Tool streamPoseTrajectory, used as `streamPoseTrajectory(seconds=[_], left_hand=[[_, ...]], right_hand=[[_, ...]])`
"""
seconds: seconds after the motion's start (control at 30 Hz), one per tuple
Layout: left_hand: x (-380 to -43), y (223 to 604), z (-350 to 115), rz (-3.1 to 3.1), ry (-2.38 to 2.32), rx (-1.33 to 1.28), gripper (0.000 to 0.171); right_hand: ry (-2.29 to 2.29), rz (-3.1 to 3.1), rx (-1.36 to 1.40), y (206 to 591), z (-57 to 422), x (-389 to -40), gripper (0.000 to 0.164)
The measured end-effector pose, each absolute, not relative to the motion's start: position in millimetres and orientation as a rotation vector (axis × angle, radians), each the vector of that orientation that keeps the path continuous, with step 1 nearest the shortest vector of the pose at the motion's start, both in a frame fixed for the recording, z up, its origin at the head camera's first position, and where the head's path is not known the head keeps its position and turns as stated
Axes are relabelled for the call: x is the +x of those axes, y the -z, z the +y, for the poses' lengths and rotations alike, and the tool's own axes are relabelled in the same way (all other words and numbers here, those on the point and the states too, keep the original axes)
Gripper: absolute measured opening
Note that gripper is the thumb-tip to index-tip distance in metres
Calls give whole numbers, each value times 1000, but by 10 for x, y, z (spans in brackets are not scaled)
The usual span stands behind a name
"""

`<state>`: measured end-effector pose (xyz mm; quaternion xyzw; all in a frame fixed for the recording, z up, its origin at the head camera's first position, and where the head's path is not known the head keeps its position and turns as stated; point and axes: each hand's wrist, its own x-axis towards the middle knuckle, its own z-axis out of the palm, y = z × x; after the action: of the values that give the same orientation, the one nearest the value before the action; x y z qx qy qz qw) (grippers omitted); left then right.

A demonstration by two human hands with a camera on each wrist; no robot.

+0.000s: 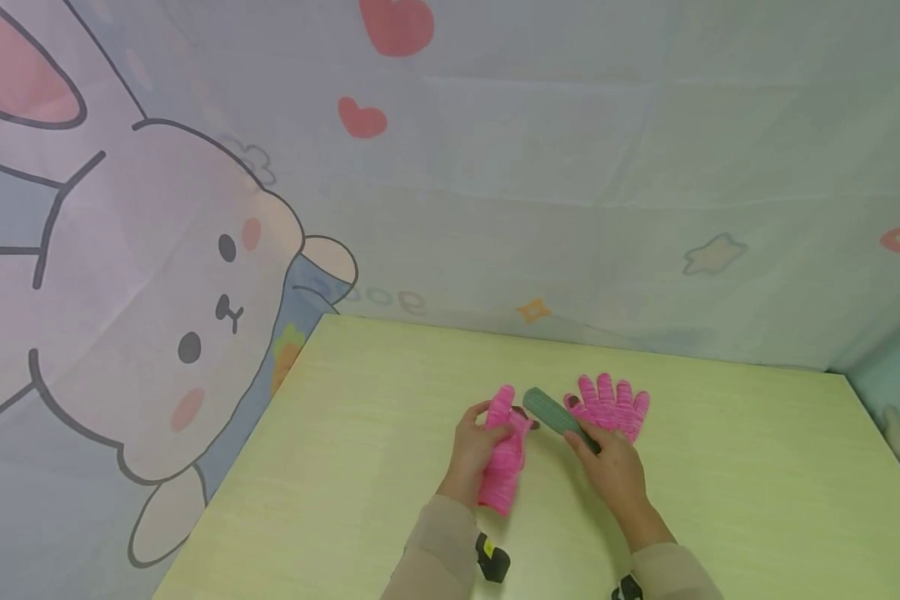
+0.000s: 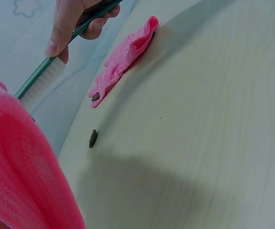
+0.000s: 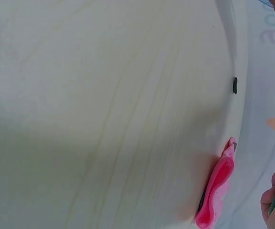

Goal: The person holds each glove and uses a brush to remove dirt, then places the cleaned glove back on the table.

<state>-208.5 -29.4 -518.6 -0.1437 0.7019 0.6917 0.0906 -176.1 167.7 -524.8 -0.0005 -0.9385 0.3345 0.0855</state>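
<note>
My left hand (image 1: 468, 454) grips a pink knitted glove (image 1: 502, 471) above the table, with the thumb across its front. A dark patch (image 1: 520, 412) shows at the glove's finger end. In my right hand (image 1: 617, 477) is a green-backed brush (image 1: 549, 408), held by its handle; its white bristles (image 2: 44, 85) face down. The brush head is close to the held glove, but I cannot tell whether they touch. A second pink glove (image 1: 613, 406) lies flat beyond my right hand, fingers spread, with a dark piece (image 2: 95, 97) on one fingertip.
A small dark piece (image 2: 93, 138) lies on the pale yellow-green table (image 1: 330, 467) between the gloves. Printed cloth (image 1: 532, 167) with a rabbit and hearts hangs behind and left of the table. Black wrist gear (image 1: 492, 560) sits below my left sleeve.
</note>
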Motion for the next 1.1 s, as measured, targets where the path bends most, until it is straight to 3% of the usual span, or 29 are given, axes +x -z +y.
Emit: streamPoseTrajectory(seconds=[0.57,1.1], left_hand=[[-2092,5189,-293,2094,-2064,-465,54],[-2092,5160,-305,2035,-2097,-516,55]], right_hand=[[-1059,-2872,5,5254,1657,-1754,57],[-1051,-2849,8,5292,1665,-1750,53]])
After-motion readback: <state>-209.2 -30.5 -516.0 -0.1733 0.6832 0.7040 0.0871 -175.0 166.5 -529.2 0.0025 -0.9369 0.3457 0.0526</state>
